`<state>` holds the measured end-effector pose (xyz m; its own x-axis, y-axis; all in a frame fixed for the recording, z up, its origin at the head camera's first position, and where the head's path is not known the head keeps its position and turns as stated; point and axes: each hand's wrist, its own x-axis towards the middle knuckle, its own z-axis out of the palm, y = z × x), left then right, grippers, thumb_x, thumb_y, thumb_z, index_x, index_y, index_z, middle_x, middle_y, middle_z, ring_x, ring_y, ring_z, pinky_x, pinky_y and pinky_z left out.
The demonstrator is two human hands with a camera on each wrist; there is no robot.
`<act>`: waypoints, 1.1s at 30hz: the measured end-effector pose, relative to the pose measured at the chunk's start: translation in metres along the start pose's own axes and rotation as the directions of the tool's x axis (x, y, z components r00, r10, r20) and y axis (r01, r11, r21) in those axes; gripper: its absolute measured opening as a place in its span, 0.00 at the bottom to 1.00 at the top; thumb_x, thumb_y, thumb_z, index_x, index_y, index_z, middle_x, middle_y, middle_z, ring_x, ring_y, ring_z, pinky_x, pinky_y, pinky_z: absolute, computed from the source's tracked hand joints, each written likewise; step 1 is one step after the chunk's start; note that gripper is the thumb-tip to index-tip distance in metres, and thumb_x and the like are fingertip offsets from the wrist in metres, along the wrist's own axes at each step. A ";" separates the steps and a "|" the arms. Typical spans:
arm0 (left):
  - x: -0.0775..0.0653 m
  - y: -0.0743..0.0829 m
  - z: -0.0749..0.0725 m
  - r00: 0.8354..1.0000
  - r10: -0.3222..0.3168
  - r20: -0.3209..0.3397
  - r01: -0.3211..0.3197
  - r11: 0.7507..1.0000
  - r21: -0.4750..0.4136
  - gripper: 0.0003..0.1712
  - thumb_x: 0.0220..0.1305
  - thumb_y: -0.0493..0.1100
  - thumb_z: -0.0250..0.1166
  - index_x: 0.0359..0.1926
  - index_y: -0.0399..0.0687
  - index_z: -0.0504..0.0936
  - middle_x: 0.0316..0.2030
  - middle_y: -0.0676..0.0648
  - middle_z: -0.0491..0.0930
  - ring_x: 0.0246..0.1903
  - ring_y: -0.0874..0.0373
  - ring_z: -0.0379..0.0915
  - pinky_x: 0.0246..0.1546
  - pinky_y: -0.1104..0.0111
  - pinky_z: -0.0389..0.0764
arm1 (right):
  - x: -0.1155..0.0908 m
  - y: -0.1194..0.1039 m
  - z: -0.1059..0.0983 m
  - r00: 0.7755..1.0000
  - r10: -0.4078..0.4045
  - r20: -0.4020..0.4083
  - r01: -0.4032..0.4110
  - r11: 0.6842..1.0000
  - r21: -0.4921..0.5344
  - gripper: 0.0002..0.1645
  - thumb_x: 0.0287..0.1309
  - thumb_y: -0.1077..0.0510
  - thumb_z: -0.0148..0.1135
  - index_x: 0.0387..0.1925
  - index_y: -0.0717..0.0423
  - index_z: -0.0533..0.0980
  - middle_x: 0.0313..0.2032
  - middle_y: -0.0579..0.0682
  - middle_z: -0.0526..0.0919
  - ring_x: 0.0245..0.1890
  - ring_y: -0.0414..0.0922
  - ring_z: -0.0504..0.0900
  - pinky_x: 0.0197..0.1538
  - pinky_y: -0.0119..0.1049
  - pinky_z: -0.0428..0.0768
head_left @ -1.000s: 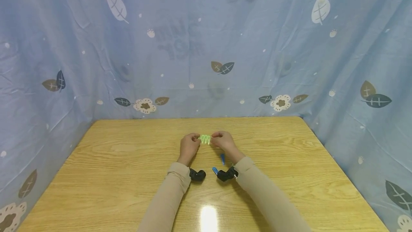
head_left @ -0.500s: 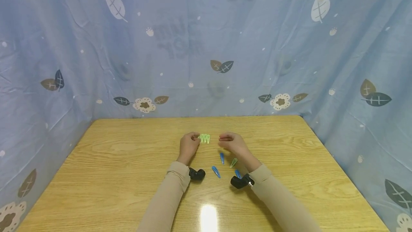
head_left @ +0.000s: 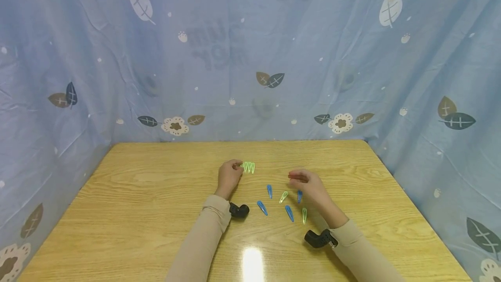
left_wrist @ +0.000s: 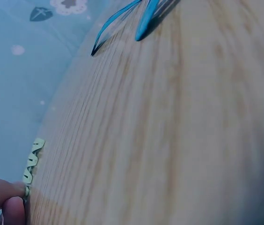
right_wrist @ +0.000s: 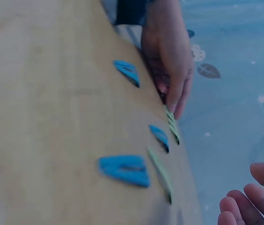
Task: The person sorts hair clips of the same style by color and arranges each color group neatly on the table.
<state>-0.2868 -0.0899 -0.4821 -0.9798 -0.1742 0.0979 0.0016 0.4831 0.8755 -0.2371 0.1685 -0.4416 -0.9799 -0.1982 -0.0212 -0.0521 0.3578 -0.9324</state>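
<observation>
A bunch of light green hair clips (head_left: 249,167) lies at the middle of the wooden table (head_left: 137,195). My left hand (head_left: 237,166) pinches its left end; in the left wrist view the fingertips (left_wrist: 3,199) press on the green clips (left_wrist: 32,161). My right hand (head_left: 295,177) hovers apart to the right, fingers loosely curled and holding nothing. The right wrist view shows its fingertips (right_wrist: 251,199) bare, with the left hand (right_wrist: 167,56) and the green clips (right_wrist: 172,124) beyond. Between the hands lie loose blue clips (head_left: 269,191) and green clips (head_left: 283,196).
Several loose clips are scattered near my right hand, among them a blue one (head_left: 289,213) and a green one (head_left: 304,215). Blue leaf-print cloth (head_left: 250,55) walls the table on three sides. A glare spot (head_left: 253,264) sits near the front edge.
My right hand has let go of the green clip bunch and drawn back to the right and toward me, uncovering the loose clips. The left hand has kept its pinch.
</observation>
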 end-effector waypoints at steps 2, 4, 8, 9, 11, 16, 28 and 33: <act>0.000 0.000 0.000 1.000 -0.009 0.003 0.009 1.000 -0.002 0.14 0.62 0.37 0.62 0.49 0.43 0.83 0.32 0.45 0.82 0.25 0.58 0.74 0.29 0.66 0.75 | -0.008 0.003 -0.004 1.000 -0.008 0.002 0.008 1.000 -0.002 0.23 0.62 0.61 0.58 0.56 0.68 0.71 0.55 0.65 0.75 0.55 0.56 0.75 0.54 0.38 0.77; 0.000 0.000 0.000 1.000 -0.011 0.006 0.011 1.000 -0.004 0.14 0.62 0.37 0.62 0.49 0.43 0.83 0.32 0.44 0.82 0.26 0.58 0.74 0.29 0.66 0.75 | -0.015 0.006 -0.007 1.000 -0.010 0.003 0.010 1.000 -0.011 0.23 0.62 0.61 0.59 0.56 0.68 0.71 0.55 0.65 0.76 0.55 0.56 0.76 0.53 0.34 0.77; -0.001 0.001 0.000 1.000 -0.014 0.009 0.014 1.000 -0.008 0.14 0.61 0.36 0.62 0.48 0.42 0.83 0.31 0.44 0.81 0.25 0.58 0.74 0.29 0.67 0.75 | -0.032 0.012 -0.012 1.000 -0.007 0.006 0.007 1.000 0.000 0.24 0.62 0.59 0.60 0.56 0.68 0.71 0.55 0.64 0.76 0.55 0.55 0.76 0.51 0.29 0.76; -0.001 0.000 0.000 1.000 -0.014 0.010 0.014 1.000 -0.010 0.14 0.61 0.36 0.62 0.48 0.42 0.83 0.31 0.44 0.81 0.24 0.58 0.74 0.28 0.67 0.75 | -0.037 0.013 -0.013 1.000 0.000 0.005 0.000 1.000 0.001 0.24 0.62 0.59 0.60 0.56 0.68 0.71 0.55 0.64 0.76 0.55 0.55 0.76 0.50 0.28 0.76; -0.001 0.000 0.000 1.000 -0.014 0.014 0.014 1.000 -0.011 0.14 0.61 0.36 0.62 0.48 0.42 0.83 0.31 0.44 0.82 0.24 0.58 0.74 0.28 0.67 0.75 | -0.046 0.018 -0.015 1.000 0.012 0.002 -0.012 1.000 0.015 0.25 0.62 0.58 0.60 0.57 0.67 0.70 0.55 0.63 0.76 0.55 0.54 0.76 0.50 0.26 0.75; 0.000 -0.001 0.000 1.000 -0.005 0.013 0.006 1.000 -0.014 0.14 0.62 0.36 0.62 0.48 0.42 0.83 0.31 0.44 0.82 0.24 0.59 0.74 0.28 0.67 0.75 | -0.064 0.030 -0.017 1.000 0.021 -0.020 -0.020 0.999 0.038 0.25 0.61 0.58 0.61 0.56 0.68 0.70 0.54 0.63 0.77 0.54 0.53 0.77 0.50 0.23 0.75; 0.002 -0.001 -0.001 1.000 -0.003 -0.002 0.004 1.000 0.008 0.14 0.62 0.37 0.62 0.48 0.43 0.84 0.33 0.44 0.82 0.27 0.57 0.74 0.30 0.65 0.76 | -0.078 0.048 -0.010 0.992 0.040 -0.121 -0.043 0.999 -0.020 0.22 0.56 0.61 0.65 0.52 0.66 0.73 0.50 0.59 0.80 0.47 0.42 0.79 0.47 0.21 0.75; -0.001 0.000 -0.001 1.000 0.006 0.005 -0.006 1.000 -0.009 0.14 0.62 0.37 0.62 0.48 0.41 0.83 0.32 0.44 0.82 0.25 0.58 0.73 0.28 0.66 0.75 | -0.081 0.044 -0.008 0.992 -0.006 -0.125 -0.006 0.996 -0.092 0.23 0.55 0.61 0.65 0.52 0.67 0.73 0.49 0.59 0.80 0.49 0.50 0.79 0.47 0.21 0.75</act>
<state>-0.2861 -0.0904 -0.4814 -0.9809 -0.1666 0.1006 0.0093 0.4763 0.8792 -0.1621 0.2081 -0.4782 -0.9960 -0.0850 0.0292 -0.0639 0.4410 -0.8952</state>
